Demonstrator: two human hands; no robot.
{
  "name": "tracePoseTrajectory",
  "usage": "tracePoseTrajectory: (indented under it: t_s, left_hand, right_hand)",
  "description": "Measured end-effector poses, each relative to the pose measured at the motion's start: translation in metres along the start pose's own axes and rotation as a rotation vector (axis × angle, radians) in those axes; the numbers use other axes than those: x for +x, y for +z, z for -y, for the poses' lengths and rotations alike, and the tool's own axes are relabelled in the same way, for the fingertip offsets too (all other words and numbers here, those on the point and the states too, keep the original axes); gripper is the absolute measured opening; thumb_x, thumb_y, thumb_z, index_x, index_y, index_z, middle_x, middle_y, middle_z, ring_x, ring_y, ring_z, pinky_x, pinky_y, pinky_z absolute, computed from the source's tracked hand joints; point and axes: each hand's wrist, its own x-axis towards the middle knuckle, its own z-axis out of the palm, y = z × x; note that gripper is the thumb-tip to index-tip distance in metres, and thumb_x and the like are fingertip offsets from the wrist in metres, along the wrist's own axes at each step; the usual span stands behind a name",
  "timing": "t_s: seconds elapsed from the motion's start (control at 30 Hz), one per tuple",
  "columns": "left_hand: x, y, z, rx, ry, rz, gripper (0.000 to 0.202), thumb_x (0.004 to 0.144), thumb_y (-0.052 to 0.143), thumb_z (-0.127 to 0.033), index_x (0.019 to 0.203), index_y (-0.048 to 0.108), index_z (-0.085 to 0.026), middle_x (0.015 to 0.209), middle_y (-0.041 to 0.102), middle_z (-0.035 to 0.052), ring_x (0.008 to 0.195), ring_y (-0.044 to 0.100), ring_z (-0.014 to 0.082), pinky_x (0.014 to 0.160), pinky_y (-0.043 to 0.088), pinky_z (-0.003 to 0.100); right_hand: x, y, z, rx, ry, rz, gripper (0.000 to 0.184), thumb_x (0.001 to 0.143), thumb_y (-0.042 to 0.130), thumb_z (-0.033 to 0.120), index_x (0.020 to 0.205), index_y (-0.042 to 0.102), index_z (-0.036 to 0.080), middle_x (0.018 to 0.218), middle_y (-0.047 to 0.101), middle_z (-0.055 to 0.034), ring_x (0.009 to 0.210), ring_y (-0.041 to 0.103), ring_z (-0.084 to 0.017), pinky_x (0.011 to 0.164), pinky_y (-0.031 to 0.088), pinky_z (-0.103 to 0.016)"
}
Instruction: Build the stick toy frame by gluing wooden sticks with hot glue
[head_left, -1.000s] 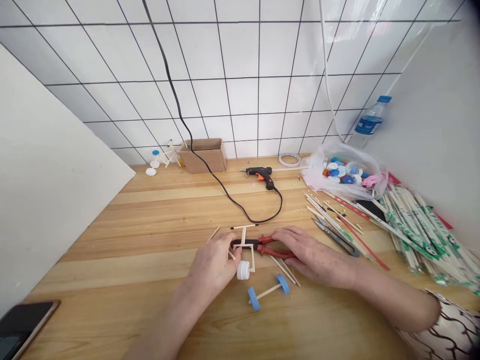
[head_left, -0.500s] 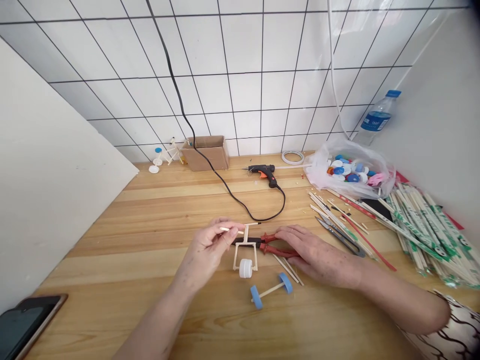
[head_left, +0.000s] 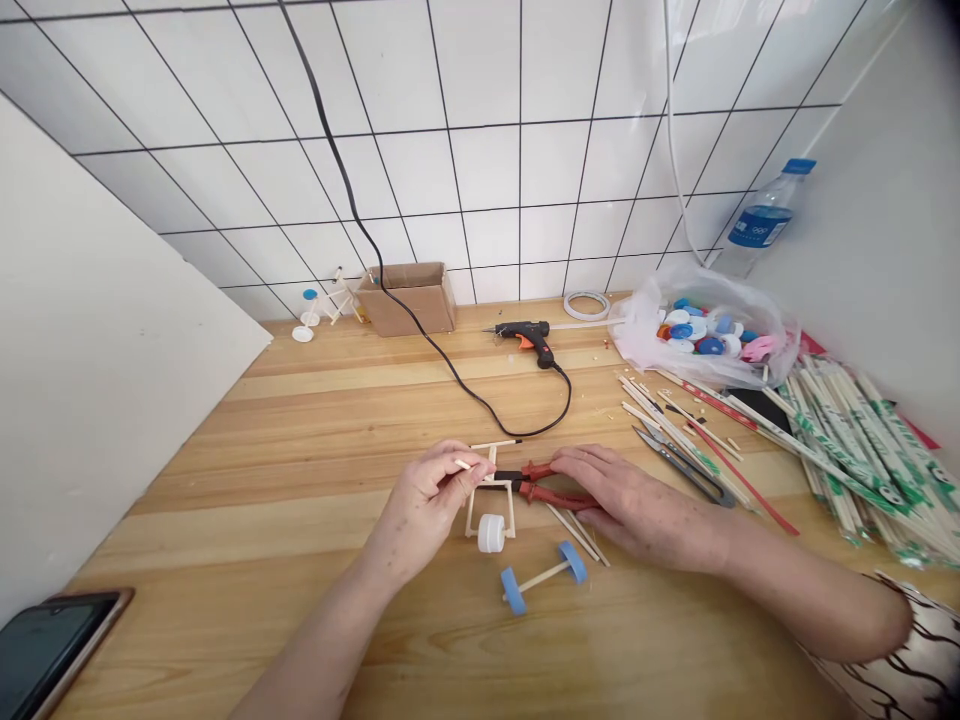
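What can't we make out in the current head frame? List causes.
All head view:
- Tips of the pliers: behind the left hand.
- Handle ends: under the right hand.
- Part of the stick: covered by left fingers.
- Bottom of the box: behind its front wall.
- Base of the bottle: behind the bag.
- Rest of the phone: cut off by the left edge.

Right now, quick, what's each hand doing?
Left hand: closed, pinching a short stick.
Right hand: holding the red-handled pliers by their handles.
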Motion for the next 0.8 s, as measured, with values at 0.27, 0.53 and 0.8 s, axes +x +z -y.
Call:
tracePoseTrajectory:
  t_s: [0.27,0.53,0.8]
  left_hand:
    - [-0.0002,-0.0002,0.0017,0.006,0.001,-0.004,0.024,0.085,0.049,-0.029,0.078,0.069,-0.018,0.085,0.064,0.005,0.081,0.059,0.0162,0.072,0.046,0.025]
    - [0.0002,0.0001,0.0013,0.048,0.004,-0.01,0.024,0.085,0.048,-0.028,0.077,0.069,-0.018,0.084,0.064,0.0046,0.076,0.059,0.0154,0.067,0.045,0.024]
    - [0.0008,0.0011,-0.004,0.072,0.03,-0.018,0.024,0.084,0.048,-0.025,0.075,0.068,-0.017,0.082,0.063,0.0044,0.076,0.059,0.0151,0.069,0.045,0.024]
  right_hand:
    - [-0.0012,-0.0008,-0.0014,0.004,-0.016,0.015,0.043,0.087,0.047,0.013,0.129,0.041,0.023,0.125,0.055,-0.0093,0.117,0.049,-0.02,0.099,0.041,-0.038]
    - [-0.0013,-0.0001,-0.0028,-0.006,-0.016,0.021,0.045,0.086,0.047,0.01,0.128,0.041,0.022,0.125,0.055,-0.0083,0.117,0.049,-0.018,0.099,0.04,-0.036]
    - [-0.0008,-0.0008,-0.0011,0.003,-0.017,0.014,0.042,0.088,0.046,0.014,0.129,0.04,0.023,0.125,0.055,-0.0085,0.117,0.049,-0.018,0.099,0.04,-0.036]
